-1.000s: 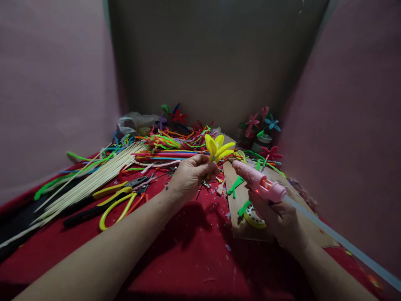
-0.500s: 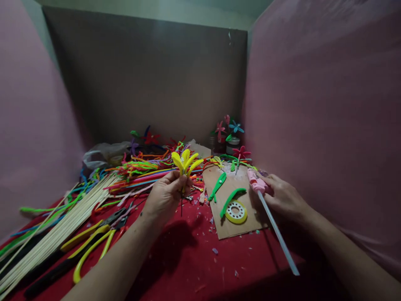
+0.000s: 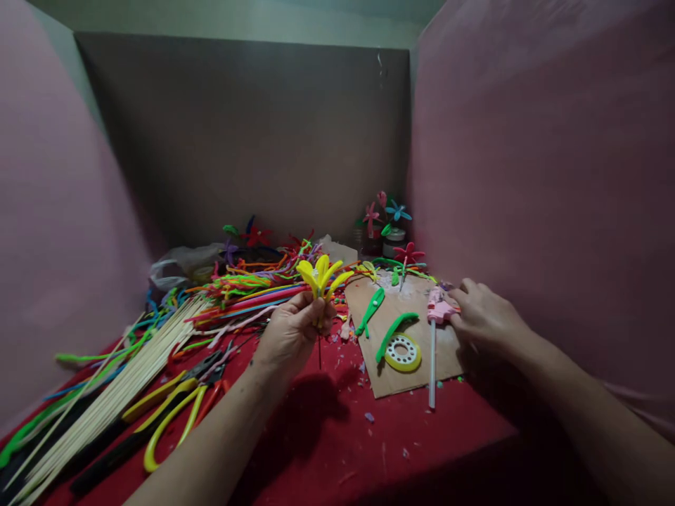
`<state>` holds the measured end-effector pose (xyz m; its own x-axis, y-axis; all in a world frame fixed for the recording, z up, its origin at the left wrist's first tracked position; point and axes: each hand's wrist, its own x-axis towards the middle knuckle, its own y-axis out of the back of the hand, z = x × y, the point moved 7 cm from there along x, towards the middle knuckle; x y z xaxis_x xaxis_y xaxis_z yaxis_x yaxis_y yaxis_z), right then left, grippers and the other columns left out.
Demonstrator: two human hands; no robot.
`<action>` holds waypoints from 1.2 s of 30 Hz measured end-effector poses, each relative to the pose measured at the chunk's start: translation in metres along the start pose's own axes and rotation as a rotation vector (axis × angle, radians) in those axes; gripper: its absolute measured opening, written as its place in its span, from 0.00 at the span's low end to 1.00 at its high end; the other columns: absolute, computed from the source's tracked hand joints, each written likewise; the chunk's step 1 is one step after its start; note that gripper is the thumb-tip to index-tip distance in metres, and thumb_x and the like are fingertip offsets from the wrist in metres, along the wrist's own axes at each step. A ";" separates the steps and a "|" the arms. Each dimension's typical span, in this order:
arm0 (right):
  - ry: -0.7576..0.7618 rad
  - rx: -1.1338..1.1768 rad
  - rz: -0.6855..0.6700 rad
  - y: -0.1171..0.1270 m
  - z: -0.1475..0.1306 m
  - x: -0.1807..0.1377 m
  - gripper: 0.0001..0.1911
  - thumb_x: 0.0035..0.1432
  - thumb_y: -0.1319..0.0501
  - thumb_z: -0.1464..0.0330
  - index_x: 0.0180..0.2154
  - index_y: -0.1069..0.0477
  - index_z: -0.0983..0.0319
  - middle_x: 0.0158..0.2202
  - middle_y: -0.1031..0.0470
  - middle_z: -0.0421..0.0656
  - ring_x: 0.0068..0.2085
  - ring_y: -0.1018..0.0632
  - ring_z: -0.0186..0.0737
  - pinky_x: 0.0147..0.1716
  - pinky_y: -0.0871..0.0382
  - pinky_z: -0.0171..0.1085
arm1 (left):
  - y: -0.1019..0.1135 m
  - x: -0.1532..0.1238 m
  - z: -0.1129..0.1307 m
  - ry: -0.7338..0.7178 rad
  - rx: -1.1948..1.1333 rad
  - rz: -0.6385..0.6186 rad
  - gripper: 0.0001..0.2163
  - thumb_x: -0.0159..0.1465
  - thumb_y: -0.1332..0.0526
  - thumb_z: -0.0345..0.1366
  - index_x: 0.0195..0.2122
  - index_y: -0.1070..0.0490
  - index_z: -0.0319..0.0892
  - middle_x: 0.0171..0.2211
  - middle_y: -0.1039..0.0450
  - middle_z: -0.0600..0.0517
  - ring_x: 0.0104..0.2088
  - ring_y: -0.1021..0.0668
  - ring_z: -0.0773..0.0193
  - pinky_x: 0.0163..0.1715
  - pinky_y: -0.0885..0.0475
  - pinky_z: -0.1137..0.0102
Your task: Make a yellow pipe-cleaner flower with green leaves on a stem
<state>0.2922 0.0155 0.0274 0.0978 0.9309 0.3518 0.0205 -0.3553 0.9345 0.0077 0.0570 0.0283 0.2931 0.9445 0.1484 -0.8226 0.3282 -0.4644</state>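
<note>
My left hand (image 3: pixel 292 336) is closed round the thin dark stem of a yellow pipe-cleaner flower (image 3: pixel 319 275) and holds it upright above the red cloth. At the right my right hand (image 3: pixel 484 318) grips the handle of a pink glue gun (image 3: pixel 437 309). The gun lies on the right edge of a cardboard sheet (image 3: pixel 408 379). Its long clear glue stick (image 3: pixel 432 369) points toward me past the sheet's front edge.
Two green leaves (image 3: pixel 393 330) and a yellow tape roll (image 3: pixel 403 352) lie on the cardboard. Left of it are a pile of coloured pipe cleaners (image 3: pixel 247 281), bamboo skewers (image 3: pixel 105 393) and yellow-handled cutters (image 3: pixel 169 418). Finished flowers (image 3: pixel 384 214) stand at the back. Pink walls close both sides.
My right hand has swung the glue gun away from the flower and lowered it onto the cardboard's right edge. The view has turned right. The left hand still holds the flower.
</note>
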 end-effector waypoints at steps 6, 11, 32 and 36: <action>0.138 1.300 -0.267 0.007 -0.113 -0.006 0.11 0.50 0.40 0.63 0.34 0.23 0.60 0.23 0.28 0.40 0.24 0.32 0.35 0.25 0.39 0.36 | -0.014 -0.009 -0.001 0.030 -0.038 -0.059 0.09 0.50 0.32 0.33 0.26 0.31 0.36 0.22 0.29 0.52 0.20 0.31 0.73 0.22 0.36 0.77; 0.054 1.940 -0.383 -0.006 -0.168 0.001 0.08 0.44 0.34 0.67 0.29 0.24 0.64 0.23 0.29 0.39 0.21 0.36 0.28 0.22 0.44 0.32 | -0.020 -0.013 -0.006 0.054 -0.078 -0.110 0.09 0.50 0.32 0.32 0.29 0.29 0.36 0.22 0.29 0.52 0.20 0.30 0.73 0.22 0.36 0.77; 0.037 1.615 0.037 0.017 -0.159 -0.005 0.06 0.45 0.36 0.67 0.26 0.24 0.63 0.22 0.28 0.39 0.24 0.32 0.32 0.25 0.37 0.34 | -0.008 -0.011 -0.002 -0.055 0.160 0.085 0.09 0.43 0.30 0.32 0.20 0.30 0.36 0.19 0.32 0.56 0.21 0.31 0.71 0.26 0.36 0.74; 0.063 1.584 0.011 0.015 -0.161 -0.005 0.06 0.46 0.36 0.67 0.28 0.24 0.63 0.26 0.26 0.40 0.28 0.30 0.34 0.29 0.35 0.35 | -0.007 -0.011 -0.002 -0.057 0.136 0.096 0.10 0.41 0.30 0.31 0.20 0.31 0.37 0.20 0.32 0.56 0.21 0.31 0.72 0.25 0.36 0.74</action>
<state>0.1320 0.0194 0.0481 0.0665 0.9154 0.3971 0.9973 -0.0488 -0.0545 0.0110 0.0446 0.0281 0.1850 0.9696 0.1602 -0.9049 0.2316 -0.3571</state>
